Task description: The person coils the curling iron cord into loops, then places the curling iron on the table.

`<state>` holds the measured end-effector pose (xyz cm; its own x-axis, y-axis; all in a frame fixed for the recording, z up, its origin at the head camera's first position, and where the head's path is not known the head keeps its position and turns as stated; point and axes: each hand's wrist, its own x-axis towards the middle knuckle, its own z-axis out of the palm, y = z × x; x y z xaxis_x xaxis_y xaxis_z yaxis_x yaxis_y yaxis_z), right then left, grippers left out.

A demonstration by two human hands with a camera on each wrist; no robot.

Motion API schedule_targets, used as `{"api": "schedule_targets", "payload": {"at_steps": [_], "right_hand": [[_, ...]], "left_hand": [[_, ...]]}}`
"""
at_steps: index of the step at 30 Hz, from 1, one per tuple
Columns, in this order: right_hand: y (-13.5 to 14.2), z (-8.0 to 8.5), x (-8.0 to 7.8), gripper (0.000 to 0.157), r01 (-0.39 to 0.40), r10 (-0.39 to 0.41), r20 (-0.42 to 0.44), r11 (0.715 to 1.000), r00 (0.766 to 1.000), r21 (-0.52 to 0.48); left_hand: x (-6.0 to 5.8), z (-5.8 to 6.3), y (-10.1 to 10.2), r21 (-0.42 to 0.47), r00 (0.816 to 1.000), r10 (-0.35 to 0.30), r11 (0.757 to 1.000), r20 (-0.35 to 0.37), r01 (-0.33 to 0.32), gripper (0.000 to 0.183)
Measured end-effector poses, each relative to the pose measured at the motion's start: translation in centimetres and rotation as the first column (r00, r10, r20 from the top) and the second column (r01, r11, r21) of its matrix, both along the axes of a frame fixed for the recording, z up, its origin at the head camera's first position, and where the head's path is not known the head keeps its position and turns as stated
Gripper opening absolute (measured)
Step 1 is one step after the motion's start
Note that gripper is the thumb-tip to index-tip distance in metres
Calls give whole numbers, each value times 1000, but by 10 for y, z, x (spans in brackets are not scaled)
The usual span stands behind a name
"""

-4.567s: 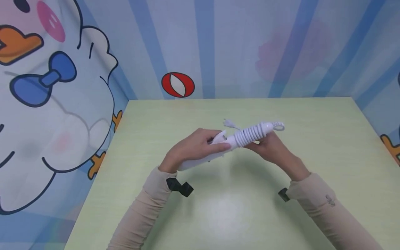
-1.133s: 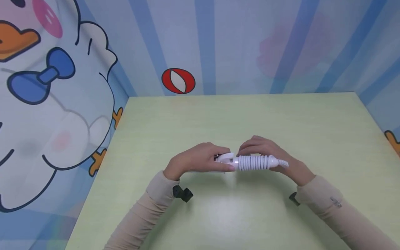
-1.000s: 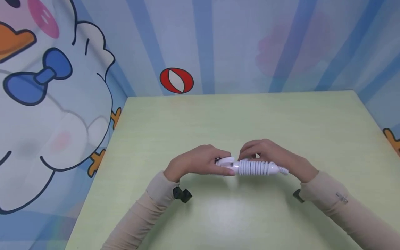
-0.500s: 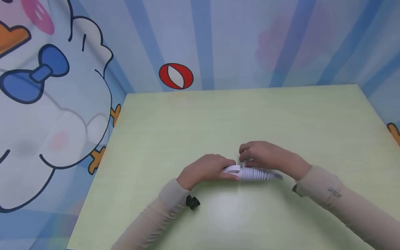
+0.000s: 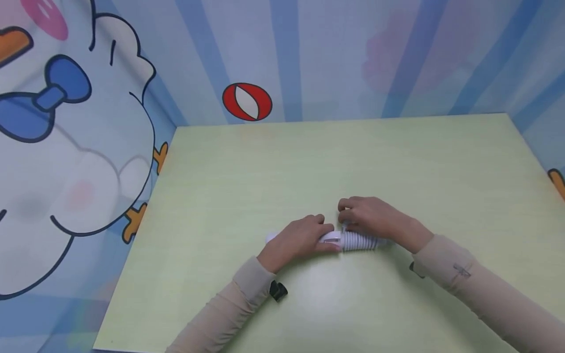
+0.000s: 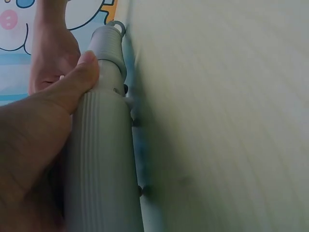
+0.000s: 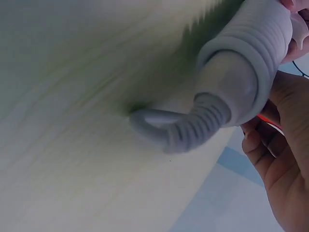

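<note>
A white curling iron (image 5: 332, 238) lies level, low over the table, with its white power cord (image 5: 359, 240) wound in tight coils round the handle. My left hand (image 5: 296, 241) grips its body from above, thumb along the near side; in the left wrist view the ridged casing (image 6: 108, 159) runs beneath that thumb. Behind the handle, my right hand (image 5: 375, 215) has bent fingers that pinch a white piece of the cord's free end, mostly hidden by them. The right wrist view shows the ribbed cord sleeve (image 7: 198, 125) at the handle's tip, with the cord looping back.
The pale green table (image 5: 247, 171) spreads out round both hands. Behind it stands a blue striped wall (image 5: 335, 63), and a cartoon-printed panel (image 5: 79, 196) rises along the left edge. A black wrist camera (image 5: 278, 291) sits by the left sleeve.
The curling iron has been lowered toward the table and turned level. My right hand has left the handle's end and moved behind the coils to the cord's free end; the left hand keeps its grip.
</note>
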<state>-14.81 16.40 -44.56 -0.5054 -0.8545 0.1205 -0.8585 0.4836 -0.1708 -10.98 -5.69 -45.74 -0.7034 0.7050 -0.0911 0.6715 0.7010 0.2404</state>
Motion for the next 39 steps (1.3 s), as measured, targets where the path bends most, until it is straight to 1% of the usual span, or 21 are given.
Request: {"api": "schedule_targets", "payload": {"at_steps": [3, 7, 10, 14, 18, 22, 26, 28, 34, 39], "right_hand": [[0, 0, -1, 12, 5, -5, 6, 1000, 1000, 0], [0, -1, -3, 13, 20, -20, 28, 1000, 999, -3], [1, 0, -3, 14, 29, -29, 41, 1000, 999, 1], [3, -1, -4, 17, 35, -36, 58, 999, 998, 7], [4, -2, -5, 19, 47, -47, 93, 999, 995, 11], [4, -3, -6, 21, 66, -69, 117, 997, 991, 28], [4, -4, -7, 22, 82, -88, 128, 995, 988, 50], [4, -3, -7, 23, 87, -94, 133, 995, 987, 53], [3, -2, -7, 23, 99, -107, 150, 993, 983, 62], [2, 0, -7, 23, 108, -119, 162, 991, 980, 76]], "left_hand": [[0, -1, 0, -4, 1000, 5, 1000, -22, -5, 39], [0, -2, 1, -20, 996, 1, 1000, -86, -2, 41], [1, -4, 3, -30, 994, -6, 1000, -110, 2, 41], [3, -4, 5, -44, 995, -4, 999, -97, 0, 42], [4, -3, 5, -72, 996, 0, 997, -93, -7, 44], [3, -4, 5, -78, 994, 1, 997, -110, -9, 45], [3, -6, 4, -64, 992, 1, 998, -125, -9, 47], [3, -6, 4, -56, 993, 7, 998, -115, -14, 48], [3, -6, 2, -33, 998, 37, 999, -52, -39, 52], [3, -6, 1, -27, 998, 46, 999, -37, -47, 54]]}}
